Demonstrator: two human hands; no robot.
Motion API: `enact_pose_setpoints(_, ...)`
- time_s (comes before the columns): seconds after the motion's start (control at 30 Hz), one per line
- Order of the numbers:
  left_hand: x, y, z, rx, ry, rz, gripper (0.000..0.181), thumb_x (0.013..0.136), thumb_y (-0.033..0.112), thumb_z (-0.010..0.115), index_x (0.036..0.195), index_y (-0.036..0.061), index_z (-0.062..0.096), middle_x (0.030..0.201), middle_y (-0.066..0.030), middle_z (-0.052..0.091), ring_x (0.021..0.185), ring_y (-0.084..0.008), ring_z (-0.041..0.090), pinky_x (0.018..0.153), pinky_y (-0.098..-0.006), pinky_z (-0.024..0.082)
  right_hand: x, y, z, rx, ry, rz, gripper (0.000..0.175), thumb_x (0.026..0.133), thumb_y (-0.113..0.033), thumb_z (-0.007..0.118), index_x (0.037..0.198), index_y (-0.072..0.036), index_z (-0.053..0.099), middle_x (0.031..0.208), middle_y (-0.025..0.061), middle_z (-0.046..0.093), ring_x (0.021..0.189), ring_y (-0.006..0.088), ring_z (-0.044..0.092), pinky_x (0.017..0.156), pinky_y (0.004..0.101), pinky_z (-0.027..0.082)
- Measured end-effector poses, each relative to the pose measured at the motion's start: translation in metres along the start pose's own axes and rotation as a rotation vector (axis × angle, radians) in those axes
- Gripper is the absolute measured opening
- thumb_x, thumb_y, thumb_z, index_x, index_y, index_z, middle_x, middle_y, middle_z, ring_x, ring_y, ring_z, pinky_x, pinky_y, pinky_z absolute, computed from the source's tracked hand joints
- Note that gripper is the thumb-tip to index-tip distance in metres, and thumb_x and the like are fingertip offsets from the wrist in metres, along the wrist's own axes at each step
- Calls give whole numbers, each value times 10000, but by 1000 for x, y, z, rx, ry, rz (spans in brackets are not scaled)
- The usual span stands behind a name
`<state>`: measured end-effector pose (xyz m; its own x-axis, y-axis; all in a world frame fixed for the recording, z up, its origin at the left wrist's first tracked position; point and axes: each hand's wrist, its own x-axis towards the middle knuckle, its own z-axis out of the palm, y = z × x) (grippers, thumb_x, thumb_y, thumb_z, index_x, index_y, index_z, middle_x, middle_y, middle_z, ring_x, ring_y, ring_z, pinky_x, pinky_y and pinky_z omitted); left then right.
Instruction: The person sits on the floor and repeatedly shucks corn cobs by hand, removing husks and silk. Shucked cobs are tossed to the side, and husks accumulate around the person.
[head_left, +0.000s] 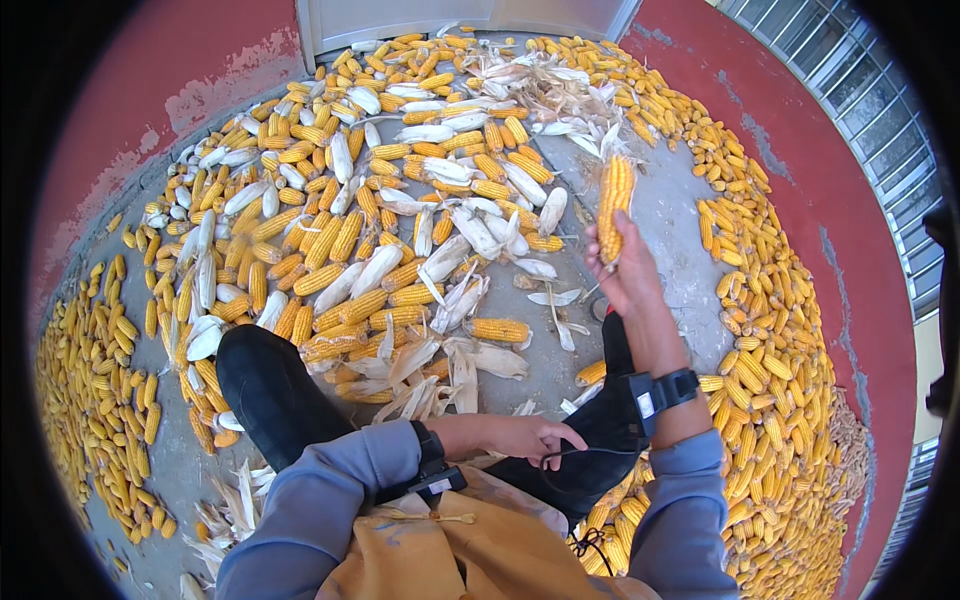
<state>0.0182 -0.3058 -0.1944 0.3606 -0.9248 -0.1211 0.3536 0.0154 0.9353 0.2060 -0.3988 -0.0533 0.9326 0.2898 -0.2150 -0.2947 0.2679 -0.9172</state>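
Observation:
A yellow ear of corn is held upright in my right hand, its pale husk still attached at the top end. My left hand lies low over my lap beside a thin black cable, its index finger extended; no corn shows in it. In front of my knees spreads a pile of corn ears, some bare and yellow, others wrapped in whitish husks. Torn dry husks lie at the near edge of that pile.
Bare corn ears are heaped along the red wall at the right. More ears lie at the far left. Loose husks are piled near the pale door. Grey concrete floor shows beyond my right hand.

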Motion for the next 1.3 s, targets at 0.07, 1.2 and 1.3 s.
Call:
enact_pose_setpoints(0.07, -39, -17, -26, -298, 102, 31, 475, 871, 7, 467, 1331, 104, 404, 964, -73, 588, 878, -126, 556, 793, -264, 451, 11, 56, -1, 187, -27, 67, 427, 899, -441, 497, 1083, -56, 507, 841, 34, 563, 667, 113, 542, 560, 252, 475)
enact_pose_setpoints(1.2, -99, -70, -135, -186, 1238, 156, 442, 960, 421, 390, 675, 87, 448, 601, 5, 387, 585, -117, 368, 580, -275, 361, 50, 295, -15, 292, 251, 527, 444, 900, -442, 511, 1079, -40, 450, 844, 116, 570, 671, 217, 587, 603, 352, 514)
enact_pose_setpoints(1.3, -79, -66, -112, -202, 997, 20, 433, 961, 418, 390, 667, 101, 421, 601, 18, 388, 570, -99, 352, 561, -258, 356, 77, 292, -60, 359, 485, 382, 457, 904, -456, 492, 1088, -42, 435, 810, 105, 554, 660, 234, 582, 599, 361, 514)
